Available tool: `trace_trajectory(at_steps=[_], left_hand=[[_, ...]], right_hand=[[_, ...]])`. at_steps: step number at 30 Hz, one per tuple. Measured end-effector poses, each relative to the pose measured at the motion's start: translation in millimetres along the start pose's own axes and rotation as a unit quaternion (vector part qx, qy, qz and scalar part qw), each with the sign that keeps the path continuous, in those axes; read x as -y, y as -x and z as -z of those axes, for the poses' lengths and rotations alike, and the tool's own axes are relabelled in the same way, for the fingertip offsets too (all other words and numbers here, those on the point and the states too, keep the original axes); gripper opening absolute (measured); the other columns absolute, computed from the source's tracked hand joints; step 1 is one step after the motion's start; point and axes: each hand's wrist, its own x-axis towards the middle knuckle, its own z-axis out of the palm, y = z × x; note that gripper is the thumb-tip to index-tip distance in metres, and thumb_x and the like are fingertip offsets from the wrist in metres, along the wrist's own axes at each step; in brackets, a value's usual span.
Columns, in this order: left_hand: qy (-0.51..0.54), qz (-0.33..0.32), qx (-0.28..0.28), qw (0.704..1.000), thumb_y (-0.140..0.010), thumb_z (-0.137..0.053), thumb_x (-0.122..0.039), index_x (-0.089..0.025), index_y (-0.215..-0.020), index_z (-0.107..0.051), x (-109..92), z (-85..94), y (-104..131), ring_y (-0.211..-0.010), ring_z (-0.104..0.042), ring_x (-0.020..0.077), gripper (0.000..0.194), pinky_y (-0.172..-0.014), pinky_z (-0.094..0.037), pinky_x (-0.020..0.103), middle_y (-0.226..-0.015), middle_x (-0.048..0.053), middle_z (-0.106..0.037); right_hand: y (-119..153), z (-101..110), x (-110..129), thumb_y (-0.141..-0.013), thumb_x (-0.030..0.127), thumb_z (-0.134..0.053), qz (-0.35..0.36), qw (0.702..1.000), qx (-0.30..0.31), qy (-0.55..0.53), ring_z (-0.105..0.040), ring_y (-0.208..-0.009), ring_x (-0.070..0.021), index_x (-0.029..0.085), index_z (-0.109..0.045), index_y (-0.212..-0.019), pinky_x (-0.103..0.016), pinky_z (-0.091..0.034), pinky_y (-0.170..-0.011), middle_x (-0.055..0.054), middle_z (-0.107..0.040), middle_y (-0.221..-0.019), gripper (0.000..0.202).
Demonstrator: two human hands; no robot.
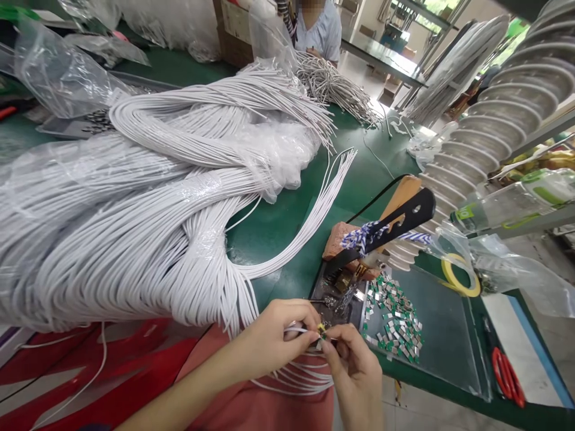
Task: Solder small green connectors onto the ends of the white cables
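White, thin, round cable (295,329) is held in a narrow pinch by the left hand (285,323), its end low in the centre of the view. The right hand (354,359) has thumb and forefinger closed on a tiny green-and-yellow piece (322,328) at that end; whether the two are joined cannot be told.

Containers: a flat, clear-edged tray (453,335), right of the hands, bears loose green-and-silver circuit boards (398,326) heaped toward its left side. Clear plastic wrap (287,155) encloses part of the large white cable bundles (135,251) at left. A clear bottle with green markings (534,197) lies at far right.

Surroundings: a reddish brick (335,240) and a black slotted strip (404,218) stand just beyond the tray, below a translucent ribbed hose (489,126). Red-handled scissors (507,377) lie right of the tray.
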Motion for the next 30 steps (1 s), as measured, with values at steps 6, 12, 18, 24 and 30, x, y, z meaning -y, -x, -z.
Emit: trace_trajectory(at_steps=[6,12,18,24,30], left_hand=[[0.009,-0.005,-0.007,1.0,-0.084,-0.058,-0.011,-0.012,-0.07,-0.062,4.3,-1.5,0.4,-0.074,-0.063,0.015,0.014,-0.066,-0.045,0.021,-0.081,0.006,-0.067],[-0.007,0.004,-0.016,1.0,-0.082,-0.057,-0.008,-0.013,-0.068,-0.06,3.8,-3.7,2.6,-0.071,-0.059,0.013,0.016,-0.063,-0.043,0.019,-0.078,0.003,-0.064],[-0.026,-0.002,-0.034,0.999,-0.081,-0.056,-0.006,-0.014,-0.067,-0.058,2.1,-3.9,1.7,-0.07,-0.058,0.0118,0.016,-0.063,-0.041,0.019,-0.08,0.003,-0.065],[-0.048,-0.008,-0.034,0.998,-0.081,-0.055,-0.006,-0.015,-0.068,-0.055,-0.1,-3.9,-1.4,-0.068,-0.058,0.0121,0.016,-0.061,-0.041,0.019,-0.08,0.003,-0.064],[-0.083,-0.016,-0.027,0.996,-0.081,-0.053,-0.008,-0.016,-0.069,-0.053,-4.9,-4.7,-6.9,-0.068,-0.058,0.0134,0.015,-0.06,-0.041,0.021,-0.08,0.003,-0.064]], right_hand=[[-4.9,2.3,2.7,-0.087,0.025,-0.063,0.008,0.999,0.037,-0.004,-0.055,-0.066,-0.0145,0.022,-0.068,-0.084,-0.021,-0.043,-0.059,-0.001,-0.06,-0.075,0.007],[0.3,-3.3,3.8,-0.084,0.034,-0.068,-0.052,0.998,-0.021,-0.037,-0.05,-0.064,-0.0137,0.022,-0.066,-0.09,-0.021,-0.043,-0.058,0.0,-0.058,-0.076,0.014],[-2.8,-2.8,10.5,-0.09,0.037,-0.062,-0.024,0.987,-0.085,-0.137,-0.056,-0.08,-0.0143,0.022,-0.06,-0.082,-0.021,-0.047,-0.072,-0.001,-0.059,-0.085,0.016],[-8.2,3.7,4.5,-0.083,0.019,-0.069,0.02,0.989,-0.032,-0.142,-0.06,-0.077,-0.0149,0.021,-0.063,-0.075,-0.022,-0.051,-0.066,-0.002,-0.06,-0.082,0.01],[-6.7,-8.4,11.3,-0.081,0.024,-0.073,-0.024,0.98,-0.103,-0.171,-0.061,-0.084,-0.017,0.02,-0.064,-0.071,-0.025,-0.052,-0.072,-0.005,-0.063,-0.088,0.013]])
